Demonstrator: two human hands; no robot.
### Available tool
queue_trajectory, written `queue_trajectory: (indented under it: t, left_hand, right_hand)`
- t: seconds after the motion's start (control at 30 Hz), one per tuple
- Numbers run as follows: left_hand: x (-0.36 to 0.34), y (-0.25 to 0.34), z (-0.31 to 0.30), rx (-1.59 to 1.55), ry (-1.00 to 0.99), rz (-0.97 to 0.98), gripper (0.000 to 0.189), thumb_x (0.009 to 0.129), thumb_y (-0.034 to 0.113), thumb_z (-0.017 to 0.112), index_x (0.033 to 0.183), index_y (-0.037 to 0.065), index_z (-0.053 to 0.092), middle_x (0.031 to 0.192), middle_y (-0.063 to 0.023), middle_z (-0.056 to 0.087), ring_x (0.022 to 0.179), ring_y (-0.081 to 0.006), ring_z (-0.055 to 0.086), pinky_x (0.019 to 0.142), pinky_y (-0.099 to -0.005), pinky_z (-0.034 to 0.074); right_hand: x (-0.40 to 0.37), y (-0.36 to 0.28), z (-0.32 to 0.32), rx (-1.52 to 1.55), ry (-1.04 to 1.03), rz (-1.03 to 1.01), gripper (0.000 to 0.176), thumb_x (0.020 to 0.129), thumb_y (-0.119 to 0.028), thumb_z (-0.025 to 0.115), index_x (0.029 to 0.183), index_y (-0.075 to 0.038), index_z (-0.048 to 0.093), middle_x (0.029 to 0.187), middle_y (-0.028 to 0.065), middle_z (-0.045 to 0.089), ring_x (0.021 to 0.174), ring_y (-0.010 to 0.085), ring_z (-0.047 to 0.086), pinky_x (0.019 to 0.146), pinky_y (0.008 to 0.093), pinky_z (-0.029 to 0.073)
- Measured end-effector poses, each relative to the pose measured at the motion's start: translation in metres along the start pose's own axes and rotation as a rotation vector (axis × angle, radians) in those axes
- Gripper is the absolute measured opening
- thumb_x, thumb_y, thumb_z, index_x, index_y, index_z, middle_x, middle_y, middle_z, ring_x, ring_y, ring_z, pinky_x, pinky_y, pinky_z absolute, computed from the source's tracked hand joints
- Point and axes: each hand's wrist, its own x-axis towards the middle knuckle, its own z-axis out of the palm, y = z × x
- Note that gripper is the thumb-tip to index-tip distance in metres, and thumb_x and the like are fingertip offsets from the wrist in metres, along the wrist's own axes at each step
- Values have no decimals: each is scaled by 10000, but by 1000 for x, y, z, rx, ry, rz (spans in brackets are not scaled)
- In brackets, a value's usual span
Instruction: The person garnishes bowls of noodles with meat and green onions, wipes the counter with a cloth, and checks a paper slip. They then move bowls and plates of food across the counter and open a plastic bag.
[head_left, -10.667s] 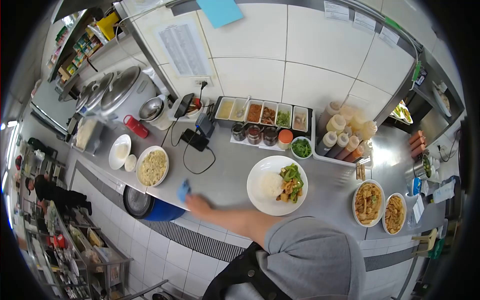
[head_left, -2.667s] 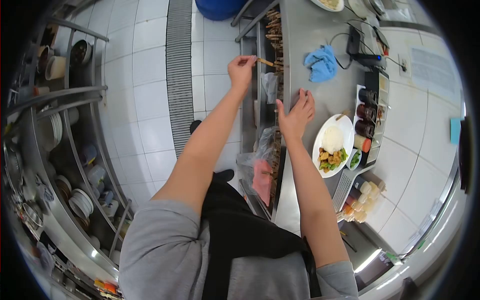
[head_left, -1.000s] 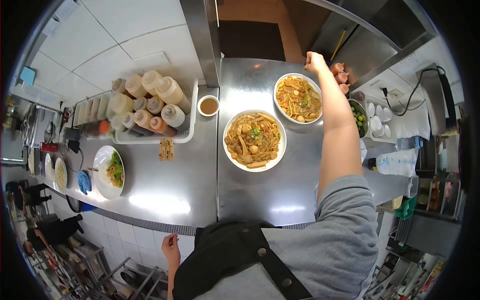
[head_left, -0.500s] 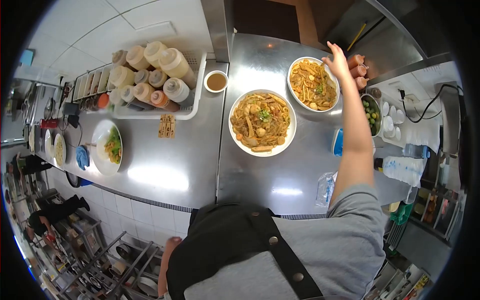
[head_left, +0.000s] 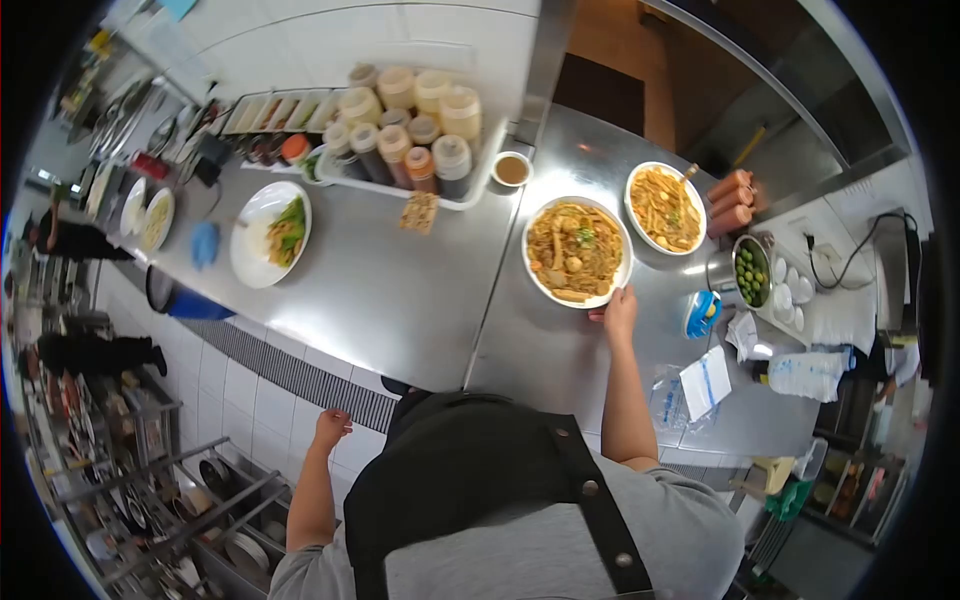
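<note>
My right hand point(head_left: 618, 312) grips the lower right rim of a round white bowl point(head_left: 624, 274) full of noodles point(head_left: 575, 245) topped with chopped green garnish. Its thumb is near the rim, and the fingers curl at the bowl's lower edge, partly hidden. Beyond it stands a second white bowl point(head_left: 638, 222) of noodles, with what looks like a utensil handle point(head_left: 689, 173) at its far edge. My left hand point(head_left: 332, 428) hangs over the floor beside the counter. Its fingers are loosely curled, and nothing shows in them.
A white basket point(head_left: 488, 170) of sauce bottles and a small sauce cup point(head_left: 512, 169) stand at the back. Left is a plate point(head_left: 252, 262) with food. Red bottles point(head_left: 731, 200), a bowl of green limes point(head_left: 751, 272) and a blue-lidded container point(head_left: 703, 315) stand right. Co-workers are far left.
My right hand has come back from beyond the far noodle bowl to the near bowl's rim. My left hand has come further into view. The camera view has turned.
</note>
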Motion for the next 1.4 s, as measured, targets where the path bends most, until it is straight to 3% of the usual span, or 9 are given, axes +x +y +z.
queue_trajectory:
  t: [0.17, 0.3, 0.5, 0.6, 0.7, 0.8, 0.93, 1.13, 1.4]
  left_hand:
    - [-6, -100, -23, -88, 9, -205, 186, 889, 148, 660, 994, -1, 629, 813, -144, 688, 656, -231, 689, 518, -329, 546]
    - [-40, -138, -15, 157, 11, -82, 229, 896, 183, 643, 1035, 3, 617, 896, -152, 690, 696, -248, 693, 555, -340, 563]
    - [-72, -148, -16, -371, 163, -410, 203, 906, 204, 629, 1003, 25, 635, 848, -120, 679, 643, -234, 671, 538, -331, 537]
    - [-8, -115, -51, 96, 710, 236, 295, 903, 266, 676, 788, 2, 610, 553, -76, 560, 463, -180, 544, 472, -351, 433]
    - [10, 55, -77, -118, 923, 560, 312, 920, 260, 670, 763, 13, 560, 688, -85, 587, 630, -136, 497, 582, -324, 421]
    - [53, 175, -102, -338, 663, 619, 325, 929, 237, 669, 1087, -10, 529, 704, -79, 597, 586, -134, 566, 528, -274, 457]
    - [143, 256, -118, -901, 418, 407, 560, 923, 100, 628, 1376, 16, 307, 1042, -183, 620, 839, -292, 683, 686, -377, 604]
    - [135, 279, -103, -1068, 433, 542, 630, 834, -94, 506, 1418, 30, 301, 1134, -228, 591, 905, -326, 682, 681, -427, 626]
    - [70, 223, -61, -884, 241, 449, 649, 861, -68, 513, 1459, 63, 298, 1013, -190, 660, 722, -286, 705, 568, -366, 625]
  right_hand:
    - [2, -2, -7, -291, 27, -48, 254, 930, -79, 412, 1050, 106, 540, 786, 220, 661, 537, 288, 674, 403, 354, 578]
    - [6, 23, -50, -264, 148, -20, 294, 928, -109, 472, 1095, 93, 607, 855, 216, 686, 613, 288, 697, 429, 367, 590]
    - [-5, 57, -124, -156, 267, 53, 266, 902, -146, 503, 1031, 40, 642, 873, 213, 686, 583, 311, 680, 407, 369, 565]
    - [3, 68, -151, -220, 354, 115, 296, 921, -161, 459, 1077, 44, 605, 853, 202, 672, 573, 310, 660, 403, 365, 534]
    - [14, 82, -174, -205, 362, 99, 272, 935, -154, 409, 1019, 40, 580, 790, 174, 645, 525, 280, 616, 383, 352, 477]
    - [19, 97, -187, -60, 445, 70, 246, 958, -175, 417, 971, 4, 585, 760, 160, 636, 498, 238, 596, 364, 323, 466]
    - [1, 93, -196, 14, 480, 90, 296, 993, -281, 491, 1106, -25, 589, 835, 156, 636, 530, 208, 603, 415, 296, 510]
    - [-72, 76, -214, -169, 669, -62, 502, 958, -383, 608, 1319, -50, 504, 1070, 199, 642, 601, 202, 629, 500, 288, 537]
    - [-125, 60, -176, -306, 529, -151, 458, 980, -304, 587, 1349, -48, 499, 1030, 143, 608, 627, 174, 633, 516, 265, 530]
